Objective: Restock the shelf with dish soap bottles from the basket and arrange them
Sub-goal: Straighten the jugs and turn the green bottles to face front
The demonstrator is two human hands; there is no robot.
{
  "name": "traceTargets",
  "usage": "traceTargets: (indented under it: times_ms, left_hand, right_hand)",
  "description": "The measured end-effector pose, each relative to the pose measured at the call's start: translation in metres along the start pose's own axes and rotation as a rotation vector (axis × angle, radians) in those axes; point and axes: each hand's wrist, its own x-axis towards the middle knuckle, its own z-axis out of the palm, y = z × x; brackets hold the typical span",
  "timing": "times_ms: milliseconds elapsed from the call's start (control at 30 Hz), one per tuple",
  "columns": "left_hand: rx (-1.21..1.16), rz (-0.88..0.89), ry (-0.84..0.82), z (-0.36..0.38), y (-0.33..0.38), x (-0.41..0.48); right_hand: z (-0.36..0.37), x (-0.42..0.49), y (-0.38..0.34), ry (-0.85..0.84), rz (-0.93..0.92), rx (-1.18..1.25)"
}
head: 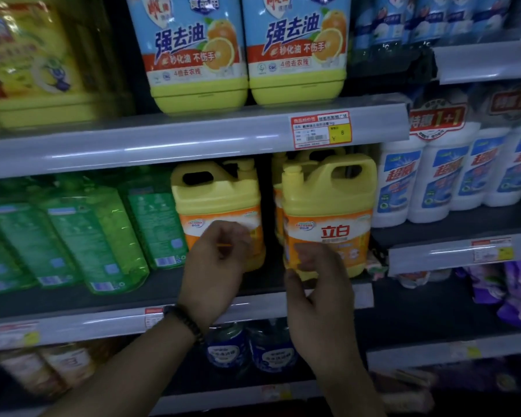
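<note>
Two yellow dish soap jugs with orange labels stand side by side on the middle shelf. My left hand hovers at the front of the left jug, fingers loosely curled against its label and gripping nothing. Fingers and thumb of my right hand pinch the lower left corner of the right jug. A third yellow jug stands behind the right one, mostly hidden. The basket is not in view.
Green refill pouches lean to the left of the jugs, and white bottles stand to the right on a neighbouring shelf. Large blue-labelled jugs fill the shelf above. Blue bottles sit on the shelf below.
</note>
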Motion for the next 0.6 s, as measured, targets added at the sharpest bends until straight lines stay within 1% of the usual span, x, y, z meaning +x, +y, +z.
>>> traceTargets:
  times_ms: [67,100,167,200,233,333,400,500,600]
  left_hand:
    - [0.004,0.000,0.149,-0.023,-0.010,0.002]
    - [-0.032,-0.021,0.225,-0.033,-0.016,0.005]
    - [-0.183,-0.084,0.330,-0.049,-0.023,0.013]
    - [-0.240,-0.118,0.344,-0.054,-0.024,0.018]
    - [-0.265,-0.138,0.319,-0.058,-0.026,0.023]
    - [-0.253,-0.116,0.113,-0.061,-0.024,0.031]
    - [-0.241,-0.120,0.011,-0.061,-0.024,0.035]
    - [-0.245,-0.163,-0.068,-0.062,-0.026,0.040]
    - [-0.294,-0.179,-0.103,-0.066,-0.028,0.042]
  right_hand:
    - [0.017,-0.004,-0.002,-0.141,0.080,0.155]
    - [0.024,-0.005,-0.001,-0.192,0.109,0.206]
    - [0.037,-0.009,0.001,-0.251,0.113,0.223]
    - [0.043,-0.009,0.001,-0.276,0.111,0.224]
    - [0.050,-0.009,0.002,-0.291,0.112,0.229]
    - [0.064,-0.007,-0.001,-0.292,0.098,0.259]
    - [0.070,-0.005,-0.004,-0.282,0.088,0.262]
    - [0.075,0.001,-0.007,-0.285,0.081,0.272]
    - [0.078,0.005,-0.010,-0.293,0.093,0.269]
